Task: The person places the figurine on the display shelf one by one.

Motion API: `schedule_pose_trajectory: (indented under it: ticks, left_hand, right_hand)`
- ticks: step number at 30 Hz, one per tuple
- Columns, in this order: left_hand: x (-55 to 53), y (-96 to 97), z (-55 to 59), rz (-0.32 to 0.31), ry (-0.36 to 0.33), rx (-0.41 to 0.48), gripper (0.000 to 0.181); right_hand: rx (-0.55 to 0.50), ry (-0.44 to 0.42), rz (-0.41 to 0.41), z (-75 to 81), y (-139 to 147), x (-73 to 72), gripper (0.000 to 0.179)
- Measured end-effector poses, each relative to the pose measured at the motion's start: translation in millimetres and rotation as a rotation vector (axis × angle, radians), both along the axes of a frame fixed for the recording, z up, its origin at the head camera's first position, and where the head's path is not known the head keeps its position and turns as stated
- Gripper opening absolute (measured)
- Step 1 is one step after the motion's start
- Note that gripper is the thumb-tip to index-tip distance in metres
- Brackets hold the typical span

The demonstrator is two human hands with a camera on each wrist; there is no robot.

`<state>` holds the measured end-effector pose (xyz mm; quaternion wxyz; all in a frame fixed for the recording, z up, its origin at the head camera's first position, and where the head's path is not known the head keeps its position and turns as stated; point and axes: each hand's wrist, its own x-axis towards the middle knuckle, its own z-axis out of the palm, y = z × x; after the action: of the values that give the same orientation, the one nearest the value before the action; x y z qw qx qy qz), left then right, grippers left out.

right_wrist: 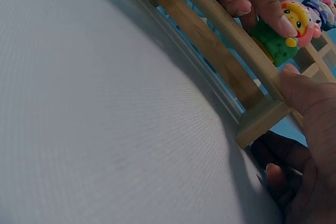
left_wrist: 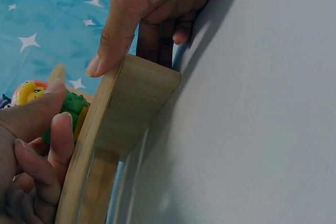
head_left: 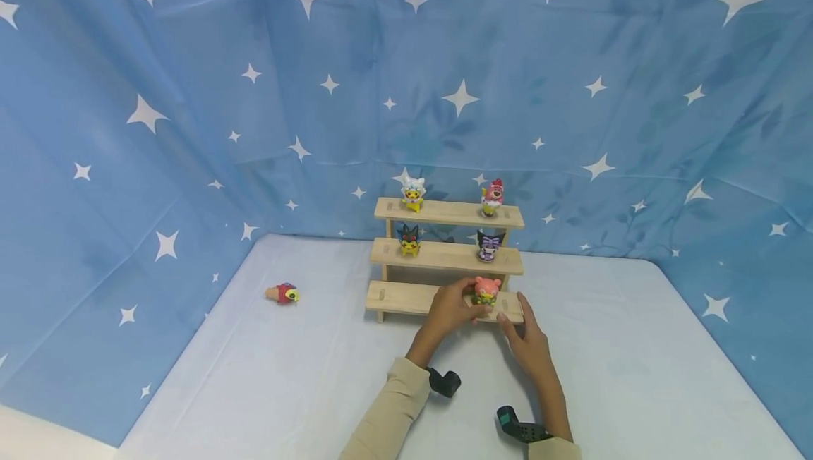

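A small toy figurine (head_left: 487, 289) with a pink eared hood, yellow face and green body stands on the lowest step near its right end. My left hand (head_left: 448, 310) pinches it between thumb and fingers; in the left wrist view the thumb lies against the figurine (left_wrist: 77, 104). With my right hand (head_left: 532, 348) I grip the right end of the wooden display shelf (head_left: 406, 298). The right wrist view has that thumb (right_wrist: 294, 80) on the step's front edge, the other fingers round the end beside the leg.
Higher steps carry a white-hooded figurine (head_left: 413, 194), a pink-and-red one (head_left: 492, 197), a dark-eared one (head_left: 409, 240) and a purple-and-black one (head_left: 488, 245). A red figurine (head_left: 284, 293) lies on its side on the white table (head_left: 254, 375), left of the shelf. A blue starry curtain (head_left: 356, 58) hangs behind.
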<state>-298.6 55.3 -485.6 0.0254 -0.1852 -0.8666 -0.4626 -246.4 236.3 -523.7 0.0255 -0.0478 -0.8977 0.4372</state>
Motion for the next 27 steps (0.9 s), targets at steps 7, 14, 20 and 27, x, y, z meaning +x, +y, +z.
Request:
schedule_pose_trajectory:
  ticks: [7,14,20,27]
  left_hand:
    - [-0.1,-0.2,-0.3,-0.008,0.005,0.004,0.055]
    - [0.7,1.2,-1.0,0.011,0.015,-0.017,0.055]
    - [0.3,1.9,-0.9,0.008,0.011,-0.007,0.055]
    - [0.0,2.3,-2.4,0.013,-0.005,-0.007,0.056]
  right_hand:
    - [-0.005,0.004,0.008,1.6,-0.6,1.8,0.08]
    - [-0.005,-0.001,0.001,2.2,-1.7,2.0,0.08]
    - [0.001,-0.011,0.0,3.5,-1.7,2.3,0.08]
    - [0.004,-0.026,-0.004,2.4,-1.8,2.8,0.081]
